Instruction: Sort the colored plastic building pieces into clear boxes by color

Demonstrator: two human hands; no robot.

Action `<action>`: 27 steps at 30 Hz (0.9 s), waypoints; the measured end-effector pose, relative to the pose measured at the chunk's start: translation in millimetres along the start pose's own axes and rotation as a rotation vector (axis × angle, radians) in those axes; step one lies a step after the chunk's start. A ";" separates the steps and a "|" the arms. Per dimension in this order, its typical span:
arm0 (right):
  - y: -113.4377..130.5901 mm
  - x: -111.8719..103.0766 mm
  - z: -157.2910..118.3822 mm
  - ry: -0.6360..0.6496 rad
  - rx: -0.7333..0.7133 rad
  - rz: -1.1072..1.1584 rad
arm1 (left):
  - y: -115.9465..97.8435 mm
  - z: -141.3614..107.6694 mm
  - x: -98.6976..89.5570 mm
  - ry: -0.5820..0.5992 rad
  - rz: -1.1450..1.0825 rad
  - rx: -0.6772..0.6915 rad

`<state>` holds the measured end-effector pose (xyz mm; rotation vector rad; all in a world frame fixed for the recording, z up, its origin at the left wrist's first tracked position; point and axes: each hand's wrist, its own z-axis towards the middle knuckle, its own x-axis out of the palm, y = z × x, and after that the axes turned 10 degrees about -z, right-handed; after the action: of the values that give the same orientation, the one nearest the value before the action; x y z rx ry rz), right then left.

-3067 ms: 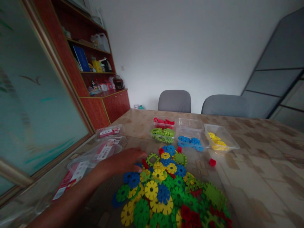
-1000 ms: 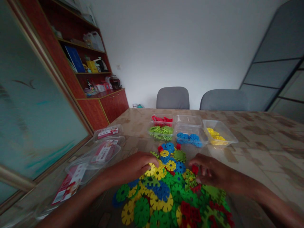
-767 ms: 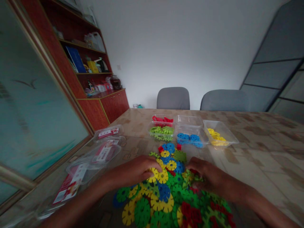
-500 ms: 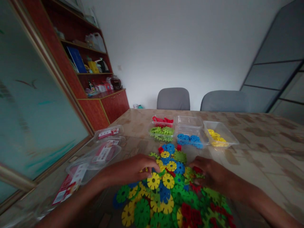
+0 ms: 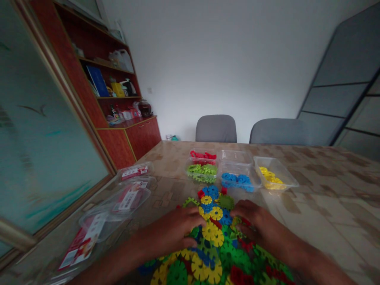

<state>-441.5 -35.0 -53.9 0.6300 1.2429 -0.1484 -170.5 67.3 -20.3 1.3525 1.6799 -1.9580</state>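
A heap of notched plastic discs and linking pieces [image 5: 208, 261] in yellow, green, blue and red lies on the table in front of me. My left hand [image 5: 188, 227] reaches over the left side of the heap, thumb and fingers apart, near some yellow discs [image 5: 212, 233]. No piece shows in its grasp. On the right side, my right hand [image 5: 252, 219] bends over the heap beside a blue disc [image 5: 227, 217], with a gap between thumb and fingers. Loose pieces lie under that gap, and its far fingers are hidden.
Beyond the heap stand clear tubs with red pieces [image 5: 203, 155], light green pieces [image 5: 202, 171], blue discs [image 5: 236, 180] and yellow discs [image 5: 270, 180]. Clear lids [image 5: 130, 198] with labels lie at left. Two grey chairs [image 5: 216, 128] stand behind the table.
My left hand has shifted slightly right and nearer to me over the yellow discs. My right hand has moved slightly left. The view has tilted up a little.
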 end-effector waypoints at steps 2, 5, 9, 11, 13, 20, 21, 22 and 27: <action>4.7 1.8 2.4 -0.013 -0.020 0.023 | -2.3 2.9 5.2 0.005 0.013 0.003; 14.0 2.6 4.3 -0.040 -0.044 0.045 | -5.2 3.2 3.6 0.017 0.043 0.008; 31.5 1.8 -0.3 -0.015 -0.145 0.012 | -2.6 -2.7 -13.9 -0.008 0.066 0.018; 41.0 1.5 -4.3 0.043 -0.224 -0.032 | 1.5 -6.9 -23.4 -0.024 0.082 -0.009; 49.7 0.7 -7.0 0.090 -0.280 -0.074 | 5.3 -10.8 -29.4 -0.016 0.091 -0.033; 58.6 -9.8 -1.5 0.158 -0.244 -0.099 | 3.9 -10.0 -16.0 0.049 0.040 -0.058; 56.8 -10.9 -1.5 0.163 -0.229 -0.094 | 3.0 -8.4 -12.1 0.051 0.041 -0.053; 54.6 -11.7 -2.1 0.165 -0.216 -0.087 | 2.3 -6.8 -8.4 0.052 0.045 -0.052; 42.7 -15.3 -6.8 0.114 -0.197 -0.010 | 0.1 -1.4 0.4 0.034 0.046 -0.009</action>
<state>-433.7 0.3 -25.5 0.4665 1.3514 0.0022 -170.0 68.6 -20.5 1.4158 1.6547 -1.9104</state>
